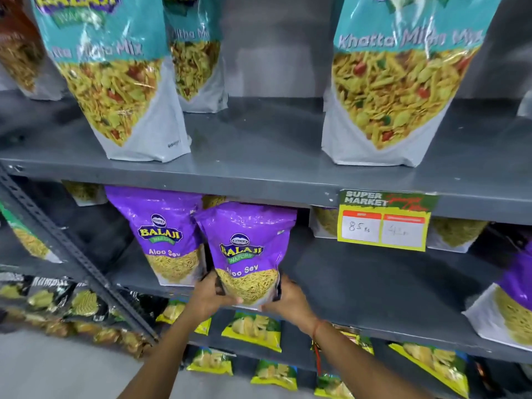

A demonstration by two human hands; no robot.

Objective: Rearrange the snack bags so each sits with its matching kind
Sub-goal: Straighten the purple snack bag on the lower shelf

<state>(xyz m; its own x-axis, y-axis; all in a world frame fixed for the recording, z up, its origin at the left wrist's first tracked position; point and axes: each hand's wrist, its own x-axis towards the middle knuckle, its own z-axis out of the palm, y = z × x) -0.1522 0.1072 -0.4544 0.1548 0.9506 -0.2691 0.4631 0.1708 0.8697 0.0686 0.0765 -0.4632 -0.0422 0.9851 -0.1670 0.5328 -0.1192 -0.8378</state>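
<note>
Aloo Sev bag (247,251), purple and upright, was held at its lower corners over the front edge of the middle shelf (359,286), just beside and partly overlapping a second Aloo Sev bag (161,234) that stood to its left.

Head view, hands: the left hand (208,298) was clamped on the lower left corner of the held bag and the right hand (290,300) on the lower right corner. The fingers (230,300) of both hands were pressed against the base of the bag, thumbs in front. The base appeared to be at the shelf lip; whether it was fully seated could not be told.

Head view, hazards: the grip was low and the bag was tall, so a forward tip off the lip was judged possible if the hands were released before the base lay flat. The neighbouring purple bag could be pushed over by sideways pressure, since the two were touching. A third purple bag (512,306) stood well apart at the right end of the same shelf, so the group was judged not yet gathered.

Head view, packs and contents: through the clear windows of the purple bags, thin yellow strands were seen. The teal Khatta Mitha Mix bags (397,82) on the upper shelf (259,156) showed a mixed yellow snack with red and green pieces. Yellow-green packets (253,329) lay on the shelf below; their contents could not be read.
</note>
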